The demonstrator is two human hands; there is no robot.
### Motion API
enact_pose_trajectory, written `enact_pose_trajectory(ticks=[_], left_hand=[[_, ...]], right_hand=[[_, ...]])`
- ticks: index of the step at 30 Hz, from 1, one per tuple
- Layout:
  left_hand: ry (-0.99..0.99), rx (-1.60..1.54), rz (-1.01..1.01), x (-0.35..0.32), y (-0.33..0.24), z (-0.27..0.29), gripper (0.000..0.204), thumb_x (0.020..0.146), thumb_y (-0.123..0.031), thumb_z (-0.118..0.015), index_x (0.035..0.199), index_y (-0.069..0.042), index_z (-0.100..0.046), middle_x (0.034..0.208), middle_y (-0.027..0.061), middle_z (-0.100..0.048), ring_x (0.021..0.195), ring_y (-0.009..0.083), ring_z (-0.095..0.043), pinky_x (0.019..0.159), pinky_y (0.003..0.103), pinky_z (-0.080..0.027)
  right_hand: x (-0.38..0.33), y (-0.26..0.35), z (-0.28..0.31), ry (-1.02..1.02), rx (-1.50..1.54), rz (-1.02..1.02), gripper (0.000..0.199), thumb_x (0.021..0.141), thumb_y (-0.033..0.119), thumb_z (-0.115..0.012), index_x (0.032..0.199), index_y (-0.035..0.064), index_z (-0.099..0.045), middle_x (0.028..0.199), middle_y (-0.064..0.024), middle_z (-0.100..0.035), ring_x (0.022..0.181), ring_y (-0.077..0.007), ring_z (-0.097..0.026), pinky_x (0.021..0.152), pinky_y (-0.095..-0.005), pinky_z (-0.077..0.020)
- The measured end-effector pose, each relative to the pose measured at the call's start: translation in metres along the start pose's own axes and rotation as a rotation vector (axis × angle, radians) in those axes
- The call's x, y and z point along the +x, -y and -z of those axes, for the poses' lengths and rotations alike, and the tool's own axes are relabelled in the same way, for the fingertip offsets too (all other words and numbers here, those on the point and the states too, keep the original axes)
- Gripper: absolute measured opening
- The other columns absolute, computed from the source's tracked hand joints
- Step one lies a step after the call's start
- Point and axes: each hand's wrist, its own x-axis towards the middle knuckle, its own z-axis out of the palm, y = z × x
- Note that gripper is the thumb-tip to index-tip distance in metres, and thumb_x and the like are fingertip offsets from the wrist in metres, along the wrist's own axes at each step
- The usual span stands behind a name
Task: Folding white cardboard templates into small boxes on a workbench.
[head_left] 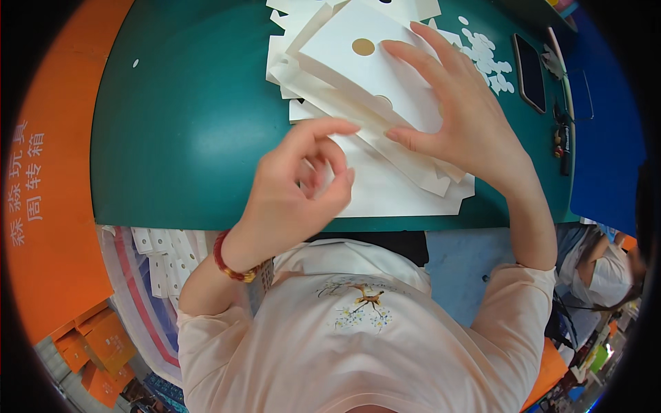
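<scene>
A partly folded white cardboard box (337, 43) lies tilted on a stack of flat white cardboard blanks (392, 199). A round hole in its upper panel shows a brown-yellow inside. My right hand (468, 113) spreads over the box from the right, with fingertips at the upper panel and thumb by the near folded side. Close to the near left edge of the box is my left hand (296, 179), its index finger reaching toward the cardboard. Its other fingers are loosely curled and slightly blurred, apart from the thumb; nothing shows between them.
On the green table (179, 144), small white paper discs (489, 58) are scattered at the far right beside a black phone (529, 73). A dark marker (565, 148) lies near the right edge. Left below the table, a bin (131, 275) holds folded white boxes (165, 265).
</scene>
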Motion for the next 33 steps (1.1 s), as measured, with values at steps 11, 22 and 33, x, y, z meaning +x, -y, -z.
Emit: enact_pose_trajectory(ticks=[11,22,33], left_hand=[[-0.113,1.011,-1.022,0.049,0.043,0.01,0.022,0.075,-0.004,-0.067,0.097,-0.005,-0.066,0.102,0.006,-0.063,0.103,0.024,-0.059,0.089,0.038,-0.047],[-0.131,0.774,-0.962,0.049,0.044,0.011,0.024,0.071,0.005,-0.067,0.094,0.001,-0.065,0.095,0.0091,-0.061,0.088,0.0272,-0.063,0.072,0.036,-0.055],[-0.037,0.942,-0.842,0.042,0.044,0.014,0.031,0.071,0.003,-0.066,0.101,-0.002,-0.067,0.099,0.006,-0.06,0.091,0.0251,-0.057,0.081,0.037,-0.049]], right_hand=[[0.001,0.003,-0.016,-0.102,-0.246,0.019,0.071,0.082,0.023,-0.077,0.147,0.0252,-0.05,0.155,-0.0122,-0.04,0.135,-0.0349,-0.047,0.11,-0.0449,-0.0413],[-0.007,0.01,-0.024,-0.048,-0.267,0.128,0.055,0.08,0.03,-0.08,0.132,0.0285,-0.064,0.155,-0.0057,-0.04,0.13,-0.0328,-0.045,0.106,-0.046,-0.0398],[0.013,0.036,0.01,0.224,-0.268,-0.038,0.062,0.089,0.029,-0.071,0.145,0.0144,-0.049,0.152,-0.0225,-0.037,0.135,-0.0396,-0.04,0.109,-0.0489,-0.0342]])
